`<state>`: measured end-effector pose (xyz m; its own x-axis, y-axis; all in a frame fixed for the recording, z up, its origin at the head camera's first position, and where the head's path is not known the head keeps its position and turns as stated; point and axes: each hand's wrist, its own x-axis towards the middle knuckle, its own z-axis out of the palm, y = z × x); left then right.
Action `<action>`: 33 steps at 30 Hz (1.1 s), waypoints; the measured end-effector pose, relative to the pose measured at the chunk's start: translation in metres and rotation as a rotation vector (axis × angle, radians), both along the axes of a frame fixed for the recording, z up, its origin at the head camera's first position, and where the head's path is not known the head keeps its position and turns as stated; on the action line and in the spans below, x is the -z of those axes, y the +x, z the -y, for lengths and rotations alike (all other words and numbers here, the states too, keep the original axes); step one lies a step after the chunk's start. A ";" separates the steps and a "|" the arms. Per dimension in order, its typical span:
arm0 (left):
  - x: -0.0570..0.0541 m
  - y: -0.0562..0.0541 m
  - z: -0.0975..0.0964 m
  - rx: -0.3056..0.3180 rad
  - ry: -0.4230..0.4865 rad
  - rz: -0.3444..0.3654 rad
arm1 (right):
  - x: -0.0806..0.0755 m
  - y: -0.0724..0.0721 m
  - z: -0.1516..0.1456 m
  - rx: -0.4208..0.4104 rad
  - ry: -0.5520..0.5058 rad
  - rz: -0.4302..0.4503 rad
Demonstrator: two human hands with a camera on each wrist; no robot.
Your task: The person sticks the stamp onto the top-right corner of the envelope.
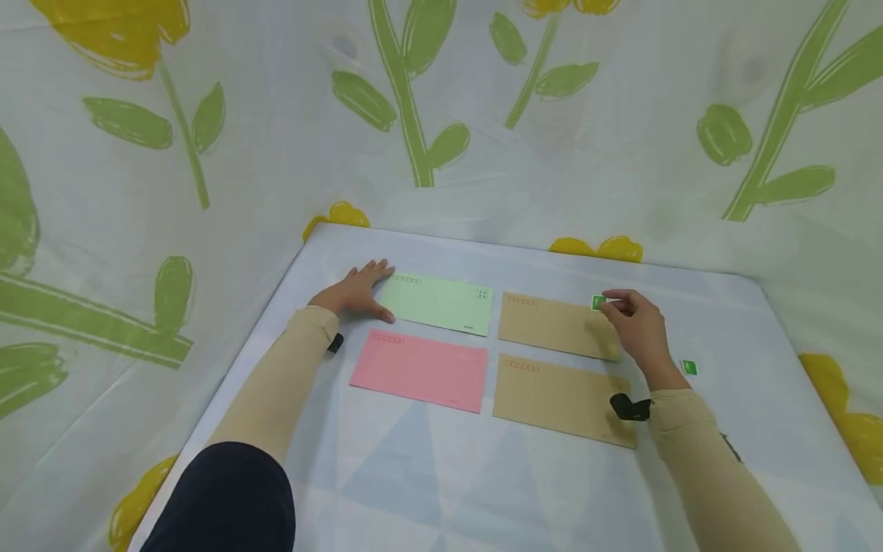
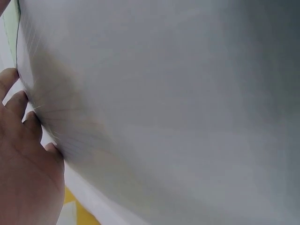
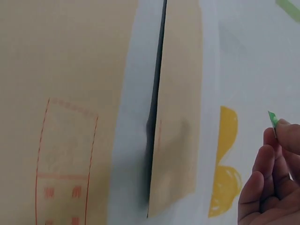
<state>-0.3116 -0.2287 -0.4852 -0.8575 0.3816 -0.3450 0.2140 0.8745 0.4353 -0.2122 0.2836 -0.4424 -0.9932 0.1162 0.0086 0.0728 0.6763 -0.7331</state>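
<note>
Between thumb and fingers, my right hand (image 1: pixel 638 326) pinches a small green stamp (image 1: pixel 598 303) by its edge, over the top right corner of the upper brown envelope (image 1: pixel 552 323). In the right wrist view the stamp (image 3: pixel 273 118) stands up from the fingertips. My left hand (image 1: pixel 354 293) rests on the table with fingers spread, thumb and fingertips at the left edge of the light green envelope (image 1: pixel 438 305). The left wrist view shows this palm (image 2: pixel 28 159) at the frame's left edge.
Below lie a pink envelope (image 1: pixel 421 372) and a second brown envelope (image 1: pixel 552 399). Another green stamp (image 1: pixel 689 368) is on the white table (image 1: pixel 745 330), right of my right wrist. A flower-printed curtain (image 1: pixel 276 153) surrounds the table.
</note>
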 end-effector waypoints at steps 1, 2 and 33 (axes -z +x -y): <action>0.001 0.000 0.000 -0.003 -0.004 -0.002 | 0.000 -0.001 0.002 -0.005 -0.003 -0.005; 0.001 0.000 0.000 -0.006 -0.002 -0.002 | 0.000 -0.002 0.004 -0.009 -0.007 -0.011; -0.003 0.006 0.000 -0.011 0.009 0.003 | 0.012 -0.029 0.074 -0.133 -0.099 0.004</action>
<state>-0.3060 -0.2290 -0.4818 -0.8606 0.3757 -0.3439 0.2034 0.8726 0.4441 -0.2411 0.2093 -0.4542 -0.9999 -0.0159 -0.0008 -0.0090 0.6043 -0.7967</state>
